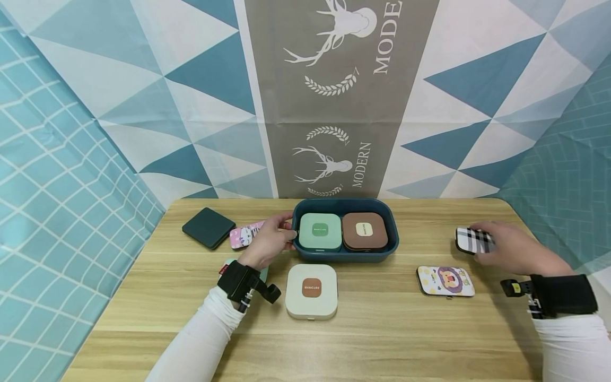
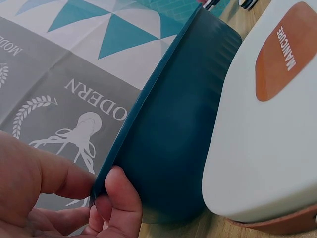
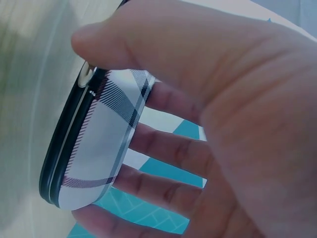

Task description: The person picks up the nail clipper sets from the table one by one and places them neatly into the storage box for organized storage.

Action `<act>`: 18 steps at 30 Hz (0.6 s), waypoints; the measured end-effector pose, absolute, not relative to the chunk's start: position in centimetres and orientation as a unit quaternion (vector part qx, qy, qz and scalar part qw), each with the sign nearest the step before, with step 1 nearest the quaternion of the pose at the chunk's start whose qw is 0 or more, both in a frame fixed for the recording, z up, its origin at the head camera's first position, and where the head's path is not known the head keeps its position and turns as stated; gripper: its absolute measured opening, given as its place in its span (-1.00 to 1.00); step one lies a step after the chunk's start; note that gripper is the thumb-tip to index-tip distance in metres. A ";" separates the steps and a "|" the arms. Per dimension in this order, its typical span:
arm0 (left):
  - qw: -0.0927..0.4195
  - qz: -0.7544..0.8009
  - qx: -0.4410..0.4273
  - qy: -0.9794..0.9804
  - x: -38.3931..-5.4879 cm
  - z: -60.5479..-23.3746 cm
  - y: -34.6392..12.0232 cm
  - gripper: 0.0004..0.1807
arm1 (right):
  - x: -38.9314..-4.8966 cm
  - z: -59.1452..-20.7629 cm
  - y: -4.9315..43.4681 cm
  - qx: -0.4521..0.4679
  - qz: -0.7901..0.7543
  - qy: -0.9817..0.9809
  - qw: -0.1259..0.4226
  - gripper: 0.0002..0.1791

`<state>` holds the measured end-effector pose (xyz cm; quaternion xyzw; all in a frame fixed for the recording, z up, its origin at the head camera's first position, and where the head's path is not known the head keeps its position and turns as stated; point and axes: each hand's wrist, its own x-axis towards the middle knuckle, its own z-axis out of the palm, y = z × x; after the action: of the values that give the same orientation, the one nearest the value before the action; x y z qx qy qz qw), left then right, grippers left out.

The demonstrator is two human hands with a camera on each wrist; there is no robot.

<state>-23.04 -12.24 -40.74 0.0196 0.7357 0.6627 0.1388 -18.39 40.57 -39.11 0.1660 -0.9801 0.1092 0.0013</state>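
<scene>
My left hand (image 1: 267,239) pinches the left rim of a dark blue plastic bin (image 1: 343,257), thumb and fingers on either side of the rim in the left wrist view. Inside the bin lie a mint green manicure case (image 1: 320,241) and a brown manicure case (image 1: 365,243), side by side. At the right of the table my right hand (image 1: 517,249) holds a black-and-white plaid manicure case (image 3: 99,144) by its edges, thumb on the clasp side and fingers along the opposite side. A cream manicure case (image 1: 312,305) lies in front of the bin.
A dark green square case (image 1: 208,228) and a pink cartoon case (image 1: 241,237) lie left of the bin, the pink one partly behind my left hand. A mint object (image 1: 264,273) is mostly hidden under my left wrist. A lion-print case (image 1: 446,281) lies front right. Patterned cloth surrounds the table.
</scene>
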 end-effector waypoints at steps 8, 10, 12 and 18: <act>0.138 0.663 0.020 0.736 -23.1 -40.7 -12.2 -0.35 | -18.3 -38.6 40.3 0.172 0.112 -0.979 0.015 -0.25; 0.138 0.662 0.019 0.736 -23.0 -40.7 -12.2 -0.35 | -18.3 -38.5 40.1 0.172 0.110 -0.979 0.019 -0.24; 0.138 0.662 0.020 0.736 -23.0 -40.6 -12.2 -0.35 | -18.2 -38.3 40.0 0.172 0.108 -0.979 0.025 -0.24; 0.140 0.662 0.021 0.736 -23.0 -40.6 -12.2 -0.35 | -18.1 -38.1 39.7 0.165 0.103 -0.980 0.030 -0.22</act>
<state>-22.97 -12.23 -40.60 0.0208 0.7363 0.6617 0.1402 -18.06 39.69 -38.07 0.1655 -0.9804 0.1028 0.0298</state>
